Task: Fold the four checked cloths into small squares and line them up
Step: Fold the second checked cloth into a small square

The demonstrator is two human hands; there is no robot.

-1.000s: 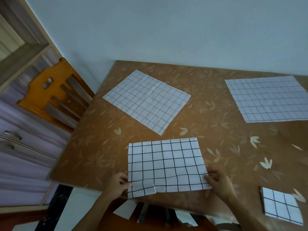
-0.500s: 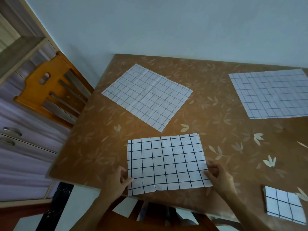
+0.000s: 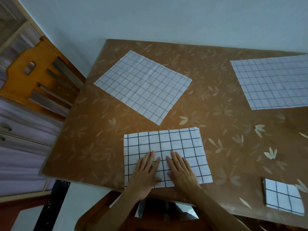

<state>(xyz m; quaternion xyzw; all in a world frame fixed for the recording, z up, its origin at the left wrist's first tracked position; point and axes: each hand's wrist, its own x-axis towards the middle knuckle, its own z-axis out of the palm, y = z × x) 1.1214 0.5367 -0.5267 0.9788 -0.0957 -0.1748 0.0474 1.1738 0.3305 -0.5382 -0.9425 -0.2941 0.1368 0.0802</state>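
At the near edge of the brown, leaf-patterned table [image 3: 216,114], at six o'clock, lies a white cloth with bold black checks [image 3: 163,142], folded into a wide rectangle with layered edges showing at its far right corner. Both hands lie flat on its near half, side by side. The left hand [image 3: 146,170] and the right hand [image 3: 181,170] have straight fingers that press the fabric down and grasp nothing. At eleven o'clock a white cloth with thin blue checks [image 3: 143,85] lies unfolded and askew. At two o'clock a second unfolded blue-checked cloth [image 3: 273,82] runs out of view on the right. At four o'clock sits a small folded square of black-checked cloth [image 3: 283,199], well apart from the others. An orange wooden chair [image 3: 33,72] stands at nine o'clock, beside the table.
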